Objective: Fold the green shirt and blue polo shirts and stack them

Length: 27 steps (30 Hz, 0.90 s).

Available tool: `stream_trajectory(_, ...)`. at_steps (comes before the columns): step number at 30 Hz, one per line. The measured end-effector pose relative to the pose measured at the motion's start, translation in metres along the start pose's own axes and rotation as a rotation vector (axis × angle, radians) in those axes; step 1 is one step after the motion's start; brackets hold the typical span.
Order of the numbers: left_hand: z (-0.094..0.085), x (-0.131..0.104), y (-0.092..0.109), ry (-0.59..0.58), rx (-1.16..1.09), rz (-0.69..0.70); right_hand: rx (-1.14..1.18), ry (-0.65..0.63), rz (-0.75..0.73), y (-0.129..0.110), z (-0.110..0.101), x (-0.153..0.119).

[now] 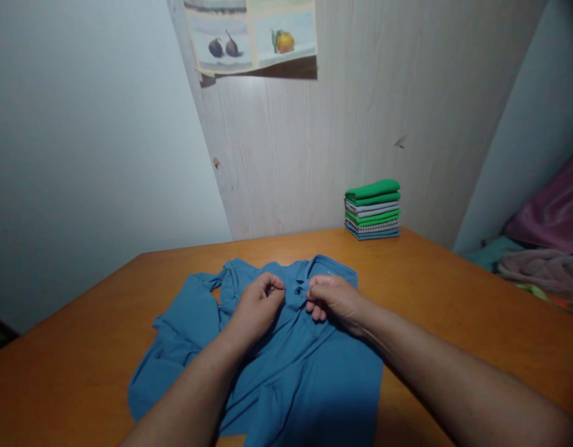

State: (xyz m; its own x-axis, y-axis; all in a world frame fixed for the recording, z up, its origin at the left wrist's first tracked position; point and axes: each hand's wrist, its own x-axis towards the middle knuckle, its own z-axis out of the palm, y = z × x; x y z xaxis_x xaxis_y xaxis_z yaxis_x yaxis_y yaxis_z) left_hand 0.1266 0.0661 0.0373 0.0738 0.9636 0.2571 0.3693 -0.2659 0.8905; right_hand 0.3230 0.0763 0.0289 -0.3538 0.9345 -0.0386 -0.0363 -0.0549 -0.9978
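Note:
A blue collared shirt (346,379) lies loosely spread and wrinkled in front of me, with one sleeve bunched out to the left. My left hand (262,304) is closed in a pinch on the shirt near the collar, thumb against the fingers. Just across from it, my right hand (330,298) pinches the shirt's front edge beside the collar, its fingers curled. Between the two hands the cloth is gathered, and small dark spots show there, perhaps buttons. My fingers hide the exact bit of fabric each hand grips.
The shirt rests on an orange-brown wooden table (435,298). At its back edge stands a neat stack of folded cloths (372,210), green, grey, checked and blue. Fruit pictures (253,37) hang on the wall behind. Purple and pinkish fabrics (542,270) lie piled at the far right.

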Motion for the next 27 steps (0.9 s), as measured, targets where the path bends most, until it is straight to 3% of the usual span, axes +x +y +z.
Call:
stream_trajectory(2,-0.004,0.004,-0.005,0.060,0.017,-0.004,-0.018,-0.062,-0.017,-0.006,-0.007,-0.004)
stream_trajectory(6,-0.014,0.014,-0.018,0.177,0.126,0.027,-0.167,-0.526,0.175,-0.017,-0.018,-0.017)
stream_trajectory(8,-0.019,0.018,-0.026,0.193,0.223,0.032,-0.219,-0.629,0.236,-0.020,-0.020,-0.020)
stream_trajectory(10,-0.023,0.021,-0.031,0.182,0.360,0.033,-0.231,-0.479,0.149,-0.019,-0.022,-0.017)
stream_trajectory(13,-0.027,0.022,-0.035,0.141,0.660,0.026,-0.290,-0.036,-0.071,-0.013,-0.034,-0.003)
stream_trajectory(16,-0.028,0.020,-0.037,0.063,0.920,-0.040,-0.589,0.388,-0.224,-0.004,-0.057,0.015)
stream_trajectory(18,-0.028,0.019,-0.038,0.001,1.021,-0.086,-0.832,0.555,-0.198,0.002,-0.073,0.022)
stream_trajectory(20,-0.028,0.020,-0.040,-0.025,1.068,-0.092,-0.995,0.612,-0.101,0.008,-0.087,0.024)
stream_trajectory(23,-0.030,0.025,-0.046,0.016,0.997,-0.086,-1.061,0.593,0.041,0.014,-0.101,0.025)
stream_trajectory(25,-0.033,0.030,-0.052,0.117,0.804,-0.104,-1.016,0.562,0.090,0.018,-0.108,0.026)
stream_trajectory(27,-0.037,0.035,-0.057,0.299,0.520,-0.125,-0.941,0.540,0.063,0.020,-0.113,0.028)
